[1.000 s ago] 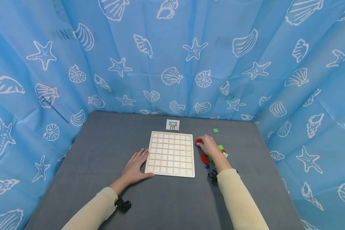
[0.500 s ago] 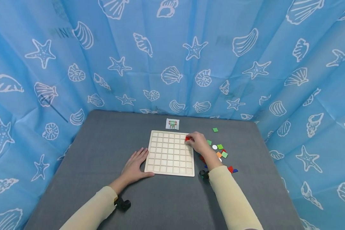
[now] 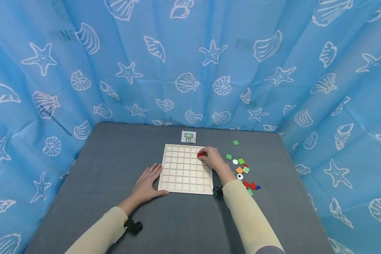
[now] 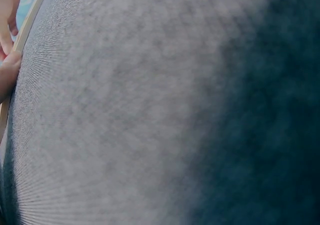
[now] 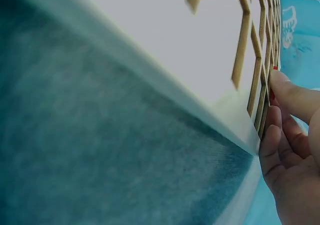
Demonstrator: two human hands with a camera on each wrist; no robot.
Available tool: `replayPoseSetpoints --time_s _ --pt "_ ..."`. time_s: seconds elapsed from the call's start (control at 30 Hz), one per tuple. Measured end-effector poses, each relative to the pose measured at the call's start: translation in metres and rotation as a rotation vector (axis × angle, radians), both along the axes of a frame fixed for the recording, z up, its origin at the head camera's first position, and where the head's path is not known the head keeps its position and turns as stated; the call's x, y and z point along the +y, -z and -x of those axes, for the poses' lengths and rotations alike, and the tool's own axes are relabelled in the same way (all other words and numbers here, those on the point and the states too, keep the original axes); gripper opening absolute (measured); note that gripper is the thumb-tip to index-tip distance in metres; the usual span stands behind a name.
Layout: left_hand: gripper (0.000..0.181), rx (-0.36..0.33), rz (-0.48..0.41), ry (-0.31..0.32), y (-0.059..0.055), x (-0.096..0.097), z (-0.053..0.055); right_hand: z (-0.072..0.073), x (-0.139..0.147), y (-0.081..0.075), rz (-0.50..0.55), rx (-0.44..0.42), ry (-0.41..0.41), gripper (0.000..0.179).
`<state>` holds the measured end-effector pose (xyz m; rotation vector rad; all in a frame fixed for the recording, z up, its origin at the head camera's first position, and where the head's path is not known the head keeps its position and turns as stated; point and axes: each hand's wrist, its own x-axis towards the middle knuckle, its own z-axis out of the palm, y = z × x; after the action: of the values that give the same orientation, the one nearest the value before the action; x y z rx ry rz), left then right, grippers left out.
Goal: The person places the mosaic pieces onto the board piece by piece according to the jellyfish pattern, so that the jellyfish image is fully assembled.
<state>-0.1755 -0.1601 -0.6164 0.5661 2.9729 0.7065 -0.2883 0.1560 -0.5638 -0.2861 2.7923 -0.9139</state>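
A square pale wooden board (image 3: 184, 173) with a grid of recessed cells lies on the table. My right hand (image 3: 212, 157) is over its upper right part and pinches a small red piece (image 3: 199, 155) between thumb and fingers, right at the cells. In the right wrist view the red piece (image 5: 272, 96) shows only as a sliver beside the thumb, mostly hidden. My left hand (image 3: 147, 184) rests with fingers spread against the board's left side, thumb at the lower left corner. The left wrist view catches that thumb (image 4: 10, 70) at the board's edge.
A small printed card (image 3: 188, 137) lies behind the board. To the right are scattered flat pieces: green squares (image 3: 236, 143), an orange one (image 3: 239, 170), a white disc (image 3: 235, 162), a black-dotted disc (image 3: 239, 176), red pieces (image 3: 252, 186) and a blue one (image 3: 258, 187). A blue shell-print curtain (image 3: 190, 63) surrounds the table.
My right hand has carried the red piece leftward, from beside the board's right edge to over its upper cells, uncovering more loose pieces. My left hand has stayed at the board's side.
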Motion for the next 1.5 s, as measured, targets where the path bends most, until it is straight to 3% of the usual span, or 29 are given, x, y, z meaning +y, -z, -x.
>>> replayPoseSetpoints --time_s 0.33,0.6,0.87,1.1,1.5 --pt "0.119 -0.021 0.002 0.015 0.000 0.004 0.000 0.005 0.007 0.002 0.031 -0.050 0.045 0.017" --pt "0.119 -0.010 -0.023 0.015 0.002 0.004 -0.003 -0.001 0.009 -0.001 0.047 -0.062 0.063 0.022" --pt "0.118 -0.011 -0.030 0.006 0.001 0.003 -0.006 -0.015 0.025 -0.008 0.056 0.020 0.059 0.024" --pt "0.118 -0.015 -0.003 -0.001 0.000 0.000 -0.006 -0.026 0.051 -0.014 0.029 0.082 0.108 0.025" --pt "0.118 -0.017 0.004 -0.002 -0.002 -0.001 -0.003 -0.028 0.092 -0.016 -0.004 0.134 0.151 0.032"
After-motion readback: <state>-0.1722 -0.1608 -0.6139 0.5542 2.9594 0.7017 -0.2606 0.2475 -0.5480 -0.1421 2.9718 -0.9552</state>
